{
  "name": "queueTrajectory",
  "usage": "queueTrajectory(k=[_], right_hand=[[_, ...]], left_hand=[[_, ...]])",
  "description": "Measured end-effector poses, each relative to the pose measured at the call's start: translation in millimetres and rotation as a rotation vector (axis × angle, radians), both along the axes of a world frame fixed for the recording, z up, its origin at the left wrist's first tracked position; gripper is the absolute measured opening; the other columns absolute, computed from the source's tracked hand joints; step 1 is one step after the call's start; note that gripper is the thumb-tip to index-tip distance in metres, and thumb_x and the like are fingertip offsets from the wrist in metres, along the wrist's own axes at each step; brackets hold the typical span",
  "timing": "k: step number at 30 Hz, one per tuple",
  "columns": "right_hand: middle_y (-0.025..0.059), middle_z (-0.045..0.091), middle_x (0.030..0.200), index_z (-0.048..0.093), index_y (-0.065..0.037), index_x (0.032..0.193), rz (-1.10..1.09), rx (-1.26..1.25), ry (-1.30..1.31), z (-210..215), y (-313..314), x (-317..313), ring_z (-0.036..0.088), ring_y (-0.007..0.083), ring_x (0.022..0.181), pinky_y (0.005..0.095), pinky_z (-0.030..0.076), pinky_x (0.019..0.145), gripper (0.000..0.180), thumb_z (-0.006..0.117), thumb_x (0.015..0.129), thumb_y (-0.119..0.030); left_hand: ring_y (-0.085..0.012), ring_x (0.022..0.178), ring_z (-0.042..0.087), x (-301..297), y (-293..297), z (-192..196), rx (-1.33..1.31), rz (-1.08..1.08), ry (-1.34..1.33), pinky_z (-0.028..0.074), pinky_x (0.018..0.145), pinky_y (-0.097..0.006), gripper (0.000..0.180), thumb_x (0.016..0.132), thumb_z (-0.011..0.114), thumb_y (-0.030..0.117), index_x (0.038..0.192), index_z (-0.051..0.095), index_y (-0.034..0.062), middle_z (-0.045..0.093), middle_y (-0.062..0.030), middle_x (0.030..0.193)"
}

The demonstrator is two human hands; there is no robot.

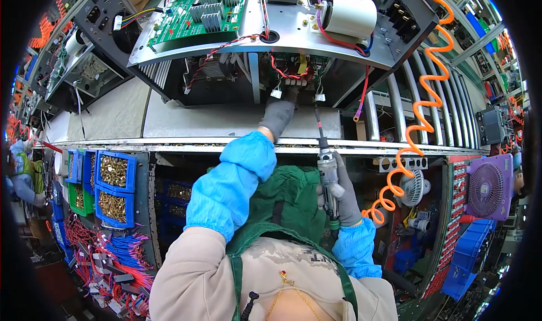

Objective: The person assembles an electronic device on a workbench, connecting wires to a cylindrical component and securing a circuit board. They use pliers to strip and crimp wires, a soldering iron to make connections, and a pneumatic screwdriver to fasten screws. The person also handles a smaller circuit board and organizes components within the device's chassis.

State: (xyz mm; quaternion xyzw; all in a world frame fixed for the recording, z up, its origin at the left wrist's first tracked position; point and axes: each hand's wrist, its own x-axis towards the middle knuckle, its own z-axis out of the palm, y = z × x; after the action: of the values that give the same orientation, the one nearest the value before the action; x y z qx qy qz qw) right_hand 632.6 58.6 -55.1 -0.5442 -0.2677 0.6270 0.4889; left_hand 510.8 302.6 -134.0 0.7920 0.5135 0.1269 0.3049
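My left hand [278,116], in a grey glove, reaches into the open lower bay of a metal equipment chassis [203,49]. Its fingertips are lost in shadow just under a white terminal block [296,83] with red wires, so whether they grip anything is hidden. In my right hand [346,199], gloved too, is an air screwdriver [326,164], held upright with its long bit pointing at the chassis. The bit's tip ends near a loose white connector [320,97]. A second white connector [276,94] hangs beside my left fingers.
On the chassis sit a green circuit board [197,13] and a white cylinder [350,13]. An orange coiled hose [420,109] hangs at the right, before metal rollers [398,103]. Blue bins [114,188] of brass screws, wire bundles [113,259] and a purple fan [488,186] flank me.
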Motion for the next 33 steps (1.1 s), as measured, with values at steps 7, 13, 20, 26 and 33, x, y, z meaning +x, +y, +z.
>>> queueTrajectory(k=[7, 13, 20, 26, 33], right_hand=[[0.0098, 0.056, 0.08, 0.012, -0.019, 0.15, -0.069, 0.035, 0.007, 0.0, 16.2, 4.2, 0.057, 0.0139, 0.055, 0.0259, 0.049, 0.047, 0.093, 0.063, 0.074, -0.034], [0.0101, 0.056, 0.08, 0.013, -0.019, 0.15, -0.031, -0.011, -0.01, 0.2, 23.2, 4.3, 0.056, 0.0138, 0.055, 0.026, 0.048, 0.048, 0.088, 0.058, 0.075, -0.023], [0.0098, 0.056, 0.079, 0.014, -0.019, 0.15, -0.025, 0.006, -0.016, -2.4, 25.7, 2.0, 0.056, 0.0138, 0.055, 0.0262, 0.049, 0.048, 0.088, 0.059, 0.075, -0.023], [0.0089, 0.056, 0.08, 0.014, -0.019, 0.15, -0.035, 0.043, -0.017, -4.4, 30.3, 1.2, 0.057, 0.0128, 0.054, 0.0244, 0.05, 0.047, 0.091, 0.064, 0.076, -0.036], [0.0086, 0.056, 0.08, 0.014, -0.018, 0.15, -0.035, 0.089, -0.06, -9.2, 41.0, -1.8, 0.057, 0.0125, 0.054, 0.0237, 0.049, 0.046, 0.095, 0.068, 0.075, -0.042]], left_hand=[[-0.036, 0.087, 0.062, 39.4, 5.6, -5.0, 0.187, 0.174, -0.163, 0.048, 0.076, -0.045, 0.028, 0.084, 0.057, 0.03, 0.105, 0.064, 0.0121, 0.066, -0.0163, 0.093], [-0.0356, 0.088, 0.062, 31.7, 1.3, -6.3, 0.245, 0.119, -0.156, 0.048, 0.079, -0.045, 0.027, 0.085, 0.056, 0.029, 0.105, 0.066, 0.0137, 0.066, -0.0161, 0.097], [-0.0351, 0.089, 0.062, 29.6, 0.3, -11.9, 0.332, 0.141, -0.28, 0.049, 0.077, -0.045, 0.03, 0.086, 0.055, 0.034, 0.106, 0.064, 0.015, 0.066, -0.0153, 0.096], [-0.0343, 0.09, 0.062, 33.0, 2.6, -12.7, 0.357, 0.138, -0.212, 0.048, 0.077, -0.045, 0.034, 0.087, 0.054, 0.039, 0.107, 0.063, 0.0134, 0.066, -0.0151, 0.098], [-0.0341, 0.078, 0.062, 37.2, 0.1, 1.1, 0.311, 0.256, -0.54, 0.047, 0.072, -0.043, 0.026, 0.084, 0.055, 0.029, 0.089, 0.066, 0.0059, 0.065, -0.0171, 0.082]])
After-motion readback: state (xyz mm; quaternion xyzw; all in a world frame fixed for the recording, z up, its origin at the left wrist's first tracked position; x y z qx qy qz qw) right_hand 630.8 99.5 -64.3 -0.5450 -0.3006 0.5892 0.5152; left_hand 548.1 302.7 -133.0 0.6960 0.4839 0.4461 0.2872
